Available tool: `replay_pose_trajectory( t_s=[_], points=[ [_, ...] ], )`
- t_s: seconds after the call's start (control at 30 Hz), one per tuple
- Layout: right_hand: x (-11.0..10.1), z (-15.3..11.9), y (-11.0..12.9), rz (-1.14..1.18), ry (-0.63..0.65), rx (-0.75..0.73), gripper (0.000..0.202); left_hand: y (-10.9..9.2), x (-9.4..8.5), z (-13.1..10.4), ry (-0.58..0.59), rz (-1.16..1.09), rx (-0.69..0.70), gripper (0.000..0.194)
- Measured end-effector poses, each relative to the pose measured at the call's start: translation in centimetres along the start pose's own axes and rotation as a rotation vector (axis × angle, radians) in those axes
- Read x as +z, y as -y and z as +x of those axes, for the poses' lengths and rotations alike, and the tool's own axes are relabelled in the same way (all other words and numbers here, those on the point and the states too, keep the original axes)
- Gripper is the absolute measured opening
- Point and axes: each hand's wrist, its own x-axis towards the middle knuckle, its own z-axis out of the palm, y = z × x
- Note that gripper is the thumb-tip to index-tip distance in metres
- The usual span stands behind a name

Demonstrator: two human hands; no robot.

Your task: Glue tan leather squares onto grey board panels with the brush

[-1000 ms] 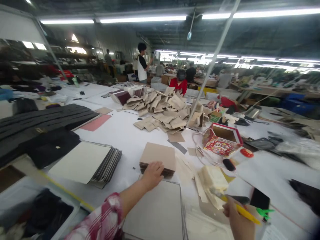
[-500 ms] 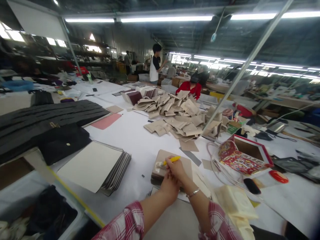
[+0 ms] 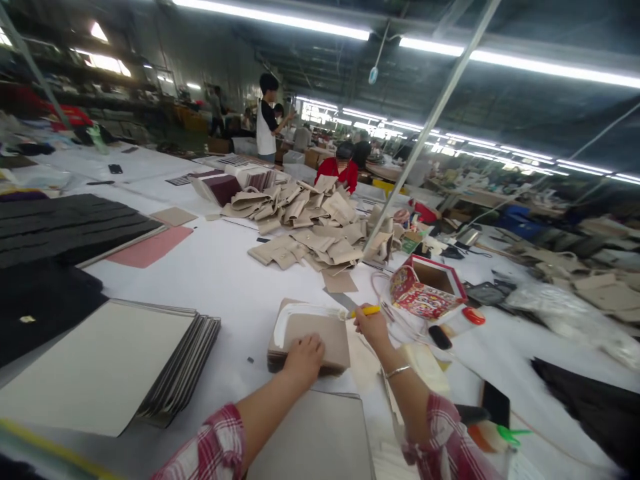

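My right hand [image 3: 371,325] is closed round a yellow-handled brush [image 3: 367,311], its tip at the far right corner of a stack of beige pieces [image 3: 320,337]. White glue [image 3: 283,327] runs in a wet band along the left and far edges of the top piece. On the near edge of that stack rests my left hand [image 3: 305,357], fingers laid out over the top piece and holding nothing. A large grey board [image 3: 315,440] lies right in front of me, below the stack.
To the left stands a pile of large boards [image 3: 100,363]; dark fabric [image 3: 55,230] lies behind it. Beige pouches [image 3: 310,227] are heaped ahead, near a slanted metal pole [image 3: 430,127]. A red patterned box [image 3: 425,287] sits right. A person in red [image 3: 336,175] is across the table.
The brush has gone from the left side to the far right corner, and the glue band is much longer. My hands have parted, and the view has swung right.
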Motion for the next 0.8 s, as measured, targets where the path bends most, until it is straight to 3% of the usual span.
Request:
replay_pose_trajectory(
  t_s=[0.27,0.4,0.47,0.53,0.63,0.7,0.8],
  points=[
    [-3.1,-11.0,-1.3,0.025,0.113,0.021,0.028,0.1,-2.0,1.0,0.096,0.008,0.085,0.031],
    [-5.6,-13.8,-1.4,0.250,-0.034,0.029,0.037,-0.2,-4.3,0.6,0.114,0.005,0.100,0.013],
    [-6.1,-14.3,-1.5,0.344,-0.103,0.021,0.047,-0.4,-6.6,-0.1,0.032,0.009,0.050,0.017],
    [-5.9,-14.8,-1.5,0.381,-0.104,0.003,0.050,-0.6,-9.4,-1.1,-0.159,-0.046,-0.079,0.018],
    [-4.6,-16.0,-1.2,0.330,-0.007,-0.065,0.040,-1.0,-13.1,-3.3,-0.472,-0.304,-0.331,0.008],
    [-3.7,-17.0,-0.6,0.245,0.024,-0.121,0.033,-1.5,-14.2,-4.9,-0.566,-0.554,-0.454,0.007],
    [-2.9,-18.7,0.1,0.113,-0.033,-0.173,0.027,-2.6,-13.3,-7.3,-0.611,-1.013,-0.595,0.020]
  ],
)
